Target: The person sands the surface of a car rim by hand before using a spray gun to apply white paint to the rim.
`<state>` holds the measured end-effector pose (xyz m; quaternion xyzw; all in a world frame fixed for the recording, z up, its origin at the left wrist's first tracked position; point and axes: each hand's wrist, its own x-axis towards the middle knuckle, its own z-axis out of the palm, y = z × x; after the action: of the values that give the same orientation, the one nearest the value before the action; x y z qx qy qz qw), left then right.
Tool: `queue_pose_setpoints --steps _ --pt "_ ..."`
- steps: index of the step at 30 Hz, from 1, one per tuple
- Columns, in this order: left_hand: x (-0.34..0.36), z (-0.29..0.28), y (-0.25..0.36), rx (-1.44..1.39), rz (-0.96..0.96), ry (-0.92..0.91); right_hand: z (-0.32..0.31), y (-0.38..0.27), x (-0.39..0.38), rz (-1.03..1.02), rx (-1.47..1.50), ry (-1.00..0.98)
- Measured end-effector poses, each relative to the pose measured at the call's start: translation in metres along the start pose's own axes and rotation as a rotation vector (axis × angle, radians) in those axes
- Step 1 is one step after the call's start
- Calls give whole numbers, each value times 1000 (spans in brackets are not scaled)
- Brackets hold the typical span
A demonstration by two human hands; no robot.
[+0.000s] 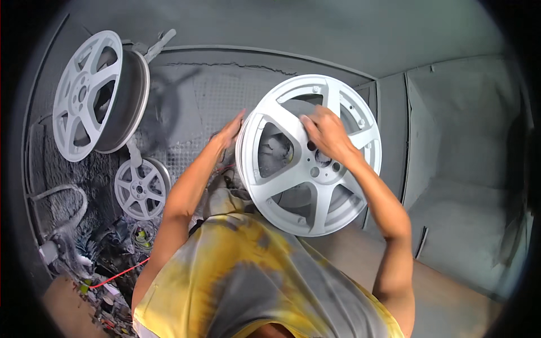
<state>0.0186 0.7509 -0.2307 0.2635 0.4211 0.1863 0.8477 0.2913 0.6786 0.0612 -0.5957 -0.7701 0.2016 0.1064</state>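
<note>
A large white multi-spoke wheel rim (pixel 326 194) is in front of me, its face turned up toward me. My left hand (pixel 230 132) lies against its left outer edge, fingers stretched out along the side. Over the spokes just above the hub, my right hand (pixel 328 134) is closed, its fingers curled and slightly blurred. Whatever those fingers hold, if anything, is hidden. Bolt holes and the round centre opening (pixel 322 159) show just below the right hand.
Another white wheel rim (pixel 79 100) hangs at upper left on a dusty bar (pixel 160 45). Below it is a smaller-looking white rim (pixel 140 188). A red hose (pixel 119 276) and dusty clutter (pixel 107 304) lie at lower left. Grey walls (pixel 456 118) stand at right.
</note>
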Motion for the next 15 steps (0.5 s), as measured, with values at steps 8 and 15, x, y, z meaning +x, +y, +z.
queue_pose_setpoints --steps 8,15 --pt "23 30 41 265 112 69 10 -1 -18 -60 104 72" --pt "31 25 11 234 132 105 -72 90 -38 40 -253 51"
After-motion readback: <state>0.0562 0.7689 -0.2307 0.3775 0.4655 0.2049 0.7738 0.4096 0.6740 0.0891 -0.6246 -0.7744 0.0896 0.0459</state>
